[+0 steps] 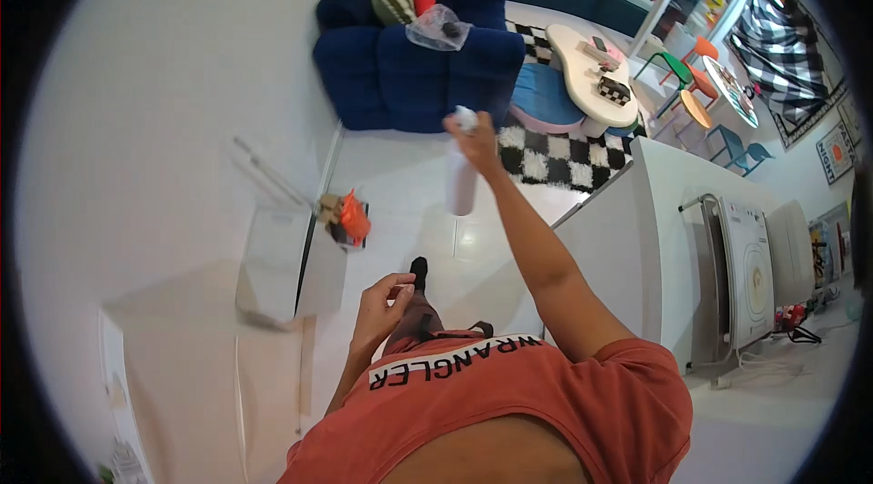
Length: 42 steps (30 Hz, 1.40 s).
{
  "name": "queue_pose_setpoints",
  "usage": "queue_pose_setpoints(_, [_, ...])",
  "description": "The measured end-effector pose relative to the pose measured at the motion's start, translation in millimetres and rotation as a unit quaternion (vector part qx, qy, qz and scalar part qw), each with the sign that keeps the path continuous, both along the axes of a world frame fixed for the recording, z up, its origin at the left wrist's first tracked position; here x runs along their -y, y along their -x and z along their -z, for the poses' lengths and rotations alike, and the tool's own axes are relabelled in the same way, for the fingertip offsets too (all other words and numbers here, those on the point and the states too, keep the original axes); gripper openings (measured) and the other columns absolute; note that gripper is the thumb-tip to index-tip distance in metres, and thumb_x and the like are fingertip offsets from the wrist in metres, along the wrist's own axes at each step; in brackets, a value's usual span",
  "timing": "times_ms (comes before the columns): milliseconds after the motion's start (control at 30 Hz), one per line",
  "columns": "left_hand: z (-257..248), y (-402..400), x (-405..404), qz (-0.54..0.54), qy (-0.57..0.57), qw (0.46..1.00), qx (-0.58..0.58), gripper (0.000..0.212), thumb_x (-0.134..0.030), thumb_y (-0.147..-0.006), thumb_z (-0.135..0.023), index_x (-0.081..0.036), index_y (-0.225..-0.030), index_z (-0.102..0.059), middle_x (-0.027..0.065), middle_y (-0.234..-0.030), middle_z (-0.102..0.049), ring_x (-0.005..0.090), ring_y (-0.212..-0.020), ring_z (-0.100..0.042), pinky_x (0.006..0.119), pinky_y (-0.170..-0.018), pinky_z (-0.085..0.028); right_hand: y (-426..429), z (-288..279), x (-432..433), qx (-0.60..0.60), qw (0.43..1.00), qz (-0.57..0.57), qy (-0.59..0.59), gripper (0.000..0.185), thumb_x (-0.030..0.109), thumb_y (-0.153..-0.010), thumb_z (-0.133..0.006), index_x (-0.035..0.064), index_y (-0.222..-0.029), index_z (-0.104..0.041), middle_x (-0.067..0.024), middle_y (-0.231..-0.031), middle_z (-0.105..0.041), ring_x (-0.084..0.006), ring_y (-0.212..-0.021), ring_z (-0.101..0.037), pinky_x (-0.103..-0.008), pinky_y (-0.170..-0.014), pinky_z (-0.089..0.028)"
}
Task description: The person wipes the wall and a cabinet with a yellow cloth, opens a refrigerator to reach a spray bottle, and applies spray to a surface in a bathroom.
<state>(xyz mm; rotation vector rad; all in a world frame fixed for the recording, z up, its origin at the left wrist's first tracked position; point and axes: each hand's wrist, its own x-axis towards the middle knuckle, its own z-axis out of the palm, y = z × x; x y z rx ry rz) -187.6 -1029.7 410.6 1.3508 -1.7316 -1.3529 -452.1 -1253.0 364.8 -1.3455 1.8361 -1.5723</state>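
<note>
My right hand [472,136] is stretched out ahead of me and grips the top of a bottle [462,184], apparently a spray bottle with a white head. The bottle's pale, slightly blurred body hangs below the fist, above the white floor tiles. My left hand [384,306] is held low in front of my body, its fingers loosely bent and nothing visible in it. Beneath it show my dark trouser leg and a black sock [419,272].
Ahead stands a blue sofa [416,88] with a clear plastic bag [436,30] on its back. To its right are a checkered rug [545,156] and a cream coffee table [573,68]. A white bin [273,265] and an orange bag [354,218] flank the left wall. A white counter [709,163] rises at right.
</note>
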Motion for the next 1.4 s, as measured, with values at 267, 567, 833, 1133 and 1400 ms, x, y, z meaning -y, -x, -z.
queue_pose_setpoints(267, [-17, 103, 221, 0.127, 0.068, 0.989, -0.007, 0.024, -0.017, -0.085, -0.058, -0.006, -0.106, -0.062, 0.0104, -0.092, -0.067, 0.0166, -0.080, -0.064, 0.029, -0.062, -0.048, 46, -100, 182, -0.064, 0.971, 0.041, 0.226, 0.037, 0.034, -0.071, -0.073, 0.0037, -0.082, -0.054, -0.0142, -0.077, -0.060, -0.0276, -0.075, -0.060, -0.0366, -0.066, -0.046])
queue_pose_setpoints(567, [-19, 273, 363, 0.306, 0.064, 0.949, -0.026, 0.023, -0.018, -0.086, -0.058, -0.005, -0.104, -0.063, 0.0116, -0.096, -0.066, 0.0208, -0.085, -0.064, 0.029, -0.059, -0.047, 225, -181, 314, -0.060, 0.964, 0.187, 0.181, 0.041, 0.045, -0.068, -0.065, 0.0055, -0.079, -0.061, -0.0170, -0.082, -0.055, -0.0341, -0.076, -0.059, -0.0424, -0.069, -0.048])
queue_pose_setpoints(833, [-4, 458, 449, 0.376, 0.005, 0.926, 0.029, 0.025, -0.016, -0.086, -0.058, -0.004, -0.107, -0.062, 0.0118, -0.094, -0.066, 0.0198, -0.083, -0.064, 0.032, -0.074, -0.048, 397, -49, 302, -0.086, 0.995, -0.002, -0.054, 0.059, 0.059, -0.068, -0.065, 0.0060, -0.092, -0.060, -0.0188, -0.088, -0.056, -0.0330, -0.084, -0.058, -0.0409, -0.072, -0.045])
queue_pose_setpoints(1133, [-10, 682, 534, 0.462, 0.037, 0.884, 0.056, 0.022, -0.012, -0.086, -0.058, -0.002, -0.105, -0.062, 0.0124, -0.091, -0.067, 0.0181, -0.082, -0.065, 0.029, -0.070, -0.049, 660, 140, 134, 0.005, 0.812, 0.322, -0.488, 0.050, 0.051, -0.072, -0.058, 0.0072, -0.093, -0.067, -0.0188, -0.103, -0.060, -0.0334, -0.094, -0.061, -0.0429, -0.077, -0.050])
queue_pose_setpoints(1400, [7, 919, 556, 0.636, 0.039, 0.770, 0.038, 0.021, -0.011, -0.087, -0.056, 0.001, -0.103, -0.061, 0.0109, -0.090, -0.066, 0.0140, -0.078, -0.062, 0.027, -0.068, -0.048, 782, 167, 28, -0.006, 0.703, 0.609, -0.367, 0.050, 0.051, -0.072, -0.059, 0.0080, -0.095, -0.065, -0.0153, -0.084, -0.059, -0.0332, -0.082, -0.061, -0.0423, -0.072, -0.048])
